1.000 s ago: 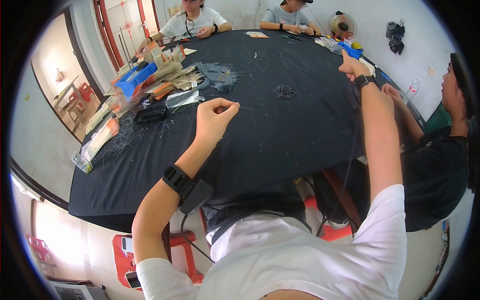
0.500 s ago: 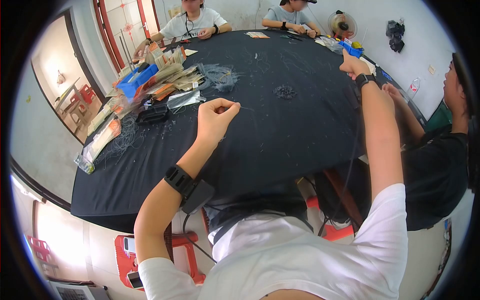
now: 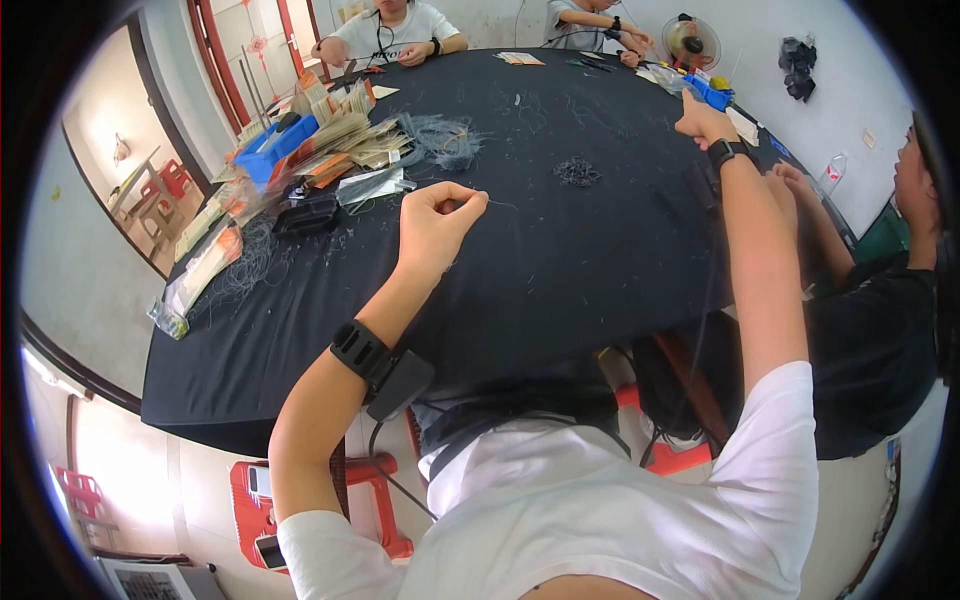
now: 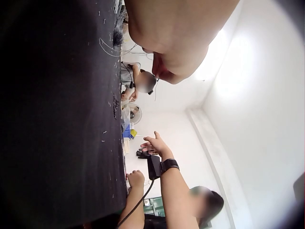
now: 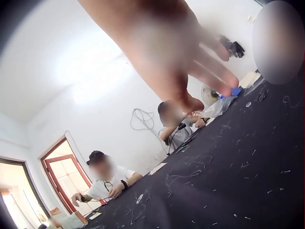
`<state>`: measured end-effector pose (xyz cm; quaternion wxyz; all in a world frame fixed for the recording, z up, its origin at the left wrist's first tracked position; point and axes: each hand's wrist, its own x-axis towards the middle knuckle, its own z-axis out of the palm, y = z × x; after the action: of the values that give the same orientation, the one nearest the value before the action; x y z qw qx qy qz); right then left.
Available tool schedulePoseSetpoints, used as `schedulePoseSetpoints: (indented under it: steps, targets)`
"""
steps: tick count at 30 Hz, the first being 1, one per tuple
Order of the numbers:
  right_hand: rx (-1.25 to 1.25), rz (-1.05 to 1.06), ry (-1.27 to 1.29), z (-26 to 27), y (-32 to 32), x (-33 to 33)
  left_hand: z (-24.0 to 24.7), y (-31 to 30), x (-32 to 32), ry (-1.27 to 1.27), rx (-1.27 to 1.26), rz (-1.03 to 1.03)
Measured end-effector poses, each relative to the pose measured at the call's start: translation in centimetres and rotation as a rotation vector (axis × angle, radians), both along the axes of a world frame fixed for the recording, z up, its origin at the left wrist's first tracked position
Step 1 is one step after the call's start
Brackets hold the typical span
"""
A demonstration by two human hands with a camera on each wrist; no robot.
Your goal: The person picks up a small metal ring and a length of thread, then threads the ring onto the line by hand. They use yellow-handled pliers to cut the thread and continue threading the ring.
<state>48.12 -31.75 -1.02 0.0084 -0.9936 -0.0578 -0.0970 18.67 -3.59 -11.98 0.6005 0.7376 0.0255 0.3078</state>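
My left hand is raised over the near part of the black-covered table, its thumb and index finger pinching a fine thread. In the left wrist view, a thin strand with a small dark end hangs at that hand's fingertips. On the table beyond lies a small pile of dark pieces. My right hand reaches out at the right, above the table. Its fingers are extended and apart in the right wrist view, with nothing seen in them.
Packets and cards, a blue bin, a black tray and tangled thread crowd the table's left side. Two people sit across the table and another at the right. A blue container stands at the far right, near a fan.
The head view has shifted slightly. Both people across the table have moved their arms. My left hand keeps its pinch and my right hand stays extended.
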Motion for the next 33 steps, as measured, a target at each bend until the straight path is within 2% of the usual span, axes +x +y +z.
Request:
schedulePoseSetpoints:
  steps: [8, 14, 18, 21, 23, 27, 33]
  targets:
    - [-0.061, 0.011, -0.103, -1.4, -0.7, 0.9, 0.1, -0.1, -0.2, 0.009, -0.01, -0.008]
    - [0.016, 0.043, -0.009, -1.4, -0.3, -0.6, -0.3, 0.1, 0.3, -0.012, -0.101, -0.022]
    - [-0.067, 0.042, -0.144, -1.2, -0.6, -0.7, -0.1, 0.3, 0.0, 0.0, -0.096, -0.036]
    - [-0.019, 0.008, -0.049, -0.7, -1.1, -0.7, 0.0, 0.1, 0.1, -0.004, -0.085, -0.037]
    - [-0.088, -0.027, -0.106, -1.0, -1.9, 0.6, -0.1, 0.2, 0.1, -0.005, -0.058, -0.027]
    - [-0.062, -0.07, -0.344, -1.0, -2.9, 1.1, -0.1, 0.1, 0.2, -0.027, -0.06, -0.04]
    - [-0.047, -0.083, -0.44, 0.8, -3.0, 0.5, -0.1, 0.2, 0.1, 0.031, -0.047, -0.066]
